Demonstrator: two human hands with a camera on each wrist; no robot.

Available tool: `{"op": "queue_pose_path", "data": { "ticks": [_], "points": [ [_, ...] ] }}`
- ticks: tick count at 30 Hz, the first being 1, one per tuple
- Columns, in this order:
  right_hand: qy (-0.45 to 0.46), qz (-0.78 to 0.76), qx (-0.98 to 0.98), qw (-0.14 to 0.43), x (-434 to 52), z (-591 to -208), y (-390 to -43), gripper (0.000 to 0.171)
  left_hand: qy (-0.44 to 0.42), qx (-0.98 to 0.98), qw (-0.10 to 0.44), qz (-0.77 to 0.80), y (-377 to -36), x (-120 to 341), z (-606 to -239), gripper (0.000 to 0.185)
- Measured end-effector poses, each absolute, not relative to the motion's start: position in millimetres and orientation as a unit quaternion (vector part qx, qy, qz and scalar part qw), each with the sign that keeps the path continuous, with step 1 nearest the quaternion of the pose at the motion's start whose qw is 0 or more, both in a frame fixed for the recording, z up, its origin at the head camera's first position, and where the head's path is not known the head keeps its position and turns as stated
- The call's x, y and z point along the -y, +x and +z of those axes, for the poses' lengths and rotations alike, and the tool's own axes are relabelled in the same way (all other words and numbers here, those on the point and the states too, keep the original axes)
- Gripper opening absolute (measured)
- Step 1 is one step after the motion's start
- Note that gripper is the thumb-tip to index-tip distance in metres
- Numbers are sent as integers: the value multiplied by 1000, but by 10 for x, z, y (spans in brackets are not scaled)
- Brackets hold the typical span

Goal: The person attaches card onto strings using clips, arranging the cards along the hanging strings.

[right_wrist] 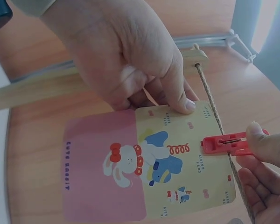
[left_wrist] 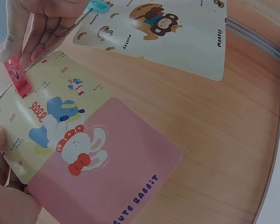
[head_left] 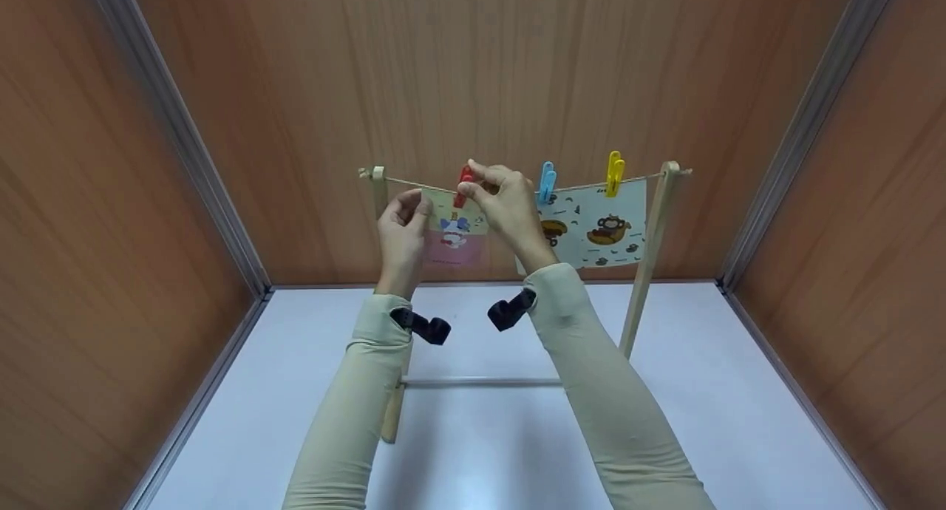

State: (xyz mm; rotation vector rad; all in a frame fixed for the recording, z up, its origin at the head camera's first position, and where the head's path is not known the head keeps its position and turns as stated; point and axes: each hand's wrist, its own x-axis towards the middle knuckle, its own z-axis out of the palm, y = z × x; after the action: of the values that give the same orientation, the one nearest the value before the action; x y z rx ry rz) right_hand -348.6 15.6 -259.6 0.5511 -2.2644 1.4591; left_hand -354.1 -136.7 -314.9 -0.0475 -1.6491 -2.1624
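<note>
A small wooden rack [head_left: 647,251] carries a string line [head_left: 414,183] between two posts. My left hand [head_left: 405,213] pinches the top left corner of a yellow and pink rabbit card [head_left: 453,238] against the string [right_wrist: 210,95]. My right hand [head_left: 497,192] pinches a red clothespin [head_left: 463,185] whose jaws sit on the card's top edge at the string. The red clothespin [right_wrist: 224,143] and card [right_wrist: 144,168] show close in the right wrist view, and the clothespin [left_wrist: 17,77] and card [left_wrist: 84,158] in the left wrist view.
A monkey card [head_left: 599,233] hangs to the right, held by a blue clothespin [head_left: 546,182] and a yellow clothespin [head_left: 614,172]. The rack stands on a white table [head_left: 739,421] inside wood-panelled walls [head_left: 111,199]. A base rail [head_left: 480,382] lies between my forearms.
</note>
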Motion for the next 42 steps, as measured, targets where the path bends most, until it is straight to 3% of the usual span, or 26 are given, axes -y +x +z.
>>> {"op": "queue_pose_path", "data": {
  "ticks": [24,42],
  "points": [
    [258,486,801,236,-249,-2711,-3424,44,-5,599,221,-770,-3478,1339,-3163,26],
    [355,407,789,294,-463,-2970,-3322,42,-7,654,203,-729,-3283,1333,-3512,38]
  ]
}}
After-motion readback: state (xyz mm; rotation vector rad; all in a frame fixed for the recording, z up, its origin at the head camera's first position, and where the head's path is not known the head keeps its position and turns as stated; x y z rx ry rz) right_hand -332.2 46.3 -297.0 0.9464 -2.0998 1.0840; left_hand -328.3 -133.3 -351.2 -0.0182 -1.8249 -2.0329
